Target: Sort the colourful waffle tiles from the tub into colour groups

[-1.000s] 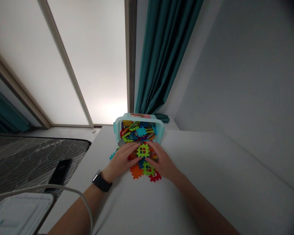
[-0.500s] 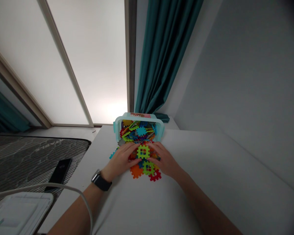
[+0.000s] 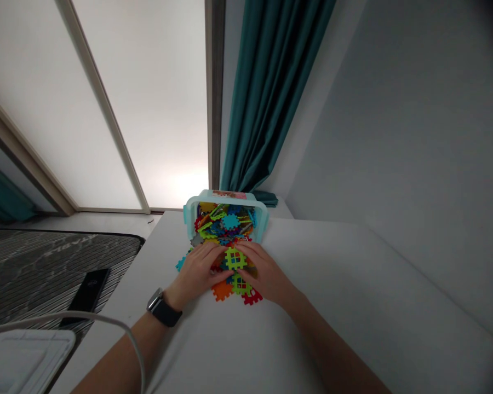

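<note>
Tile [image 3: 235,258] is lime green, toothed and window-barred

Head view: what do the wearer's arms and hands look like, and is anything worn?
Left hand and right hand are ungloved; no sleeves show on the left forearm or right forearm. The left wrist wears a watch: squarish case, black band. The right wrist shows nothing worn.

Teal curtain [image 3: 277,82] beside grey wall [image 3: 411,120]

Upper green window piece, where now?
Head view, below centre: the upper green window piece is between the left hand and right hand, above the lower green window piece in frame, nearer than the pale-blue bin.
</note>
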{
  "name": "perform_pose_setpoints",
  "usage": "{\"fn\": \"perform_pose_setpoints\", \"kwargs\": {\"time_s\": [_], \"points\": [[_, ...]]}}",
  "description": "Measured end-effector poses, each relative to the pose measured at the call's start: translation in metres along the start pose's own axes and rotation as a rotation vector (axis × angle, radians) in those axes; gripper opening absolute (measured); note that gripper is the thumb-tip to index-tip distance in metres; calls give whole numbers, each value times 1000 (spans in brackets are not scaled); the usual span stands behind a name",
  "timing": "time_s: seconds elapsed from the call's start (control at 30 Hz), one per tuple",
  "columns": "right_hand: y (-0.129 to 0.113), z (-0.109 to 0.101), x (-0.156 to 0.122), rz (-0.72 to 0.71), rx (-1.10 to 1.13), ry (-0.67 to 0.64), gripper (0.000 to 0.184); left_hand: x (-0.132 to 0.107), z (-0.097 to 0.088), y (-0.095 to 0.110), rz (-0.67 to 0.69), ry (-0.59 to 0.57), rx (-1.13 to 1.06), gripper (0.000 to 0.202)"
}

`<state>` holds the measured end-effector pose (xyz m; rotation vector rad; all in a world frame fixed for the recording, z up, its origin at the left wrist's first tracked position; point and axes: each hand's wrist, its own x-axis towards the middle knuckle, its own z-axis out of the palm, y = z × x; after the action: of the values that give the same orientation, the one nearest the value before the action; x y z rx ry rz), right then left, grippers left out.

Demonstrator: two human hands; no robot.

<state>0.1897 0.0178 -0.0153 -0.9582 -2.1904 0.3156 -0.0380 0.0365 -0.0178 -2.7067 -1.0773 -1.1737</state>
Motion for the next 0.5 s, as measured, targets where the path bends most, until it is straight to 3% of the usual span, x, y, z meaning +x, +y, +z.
{"fn": "perform_pose_setpoints", "kwargs": {"time_s": [0.23,0.5], "points": [[13,-11,-8,71,-10,-3,35,0,3,11,-41,-47,-61,45],[80,-55,-77,313,-180,59,30,0,10,22,16,-134,-98,33]]}}
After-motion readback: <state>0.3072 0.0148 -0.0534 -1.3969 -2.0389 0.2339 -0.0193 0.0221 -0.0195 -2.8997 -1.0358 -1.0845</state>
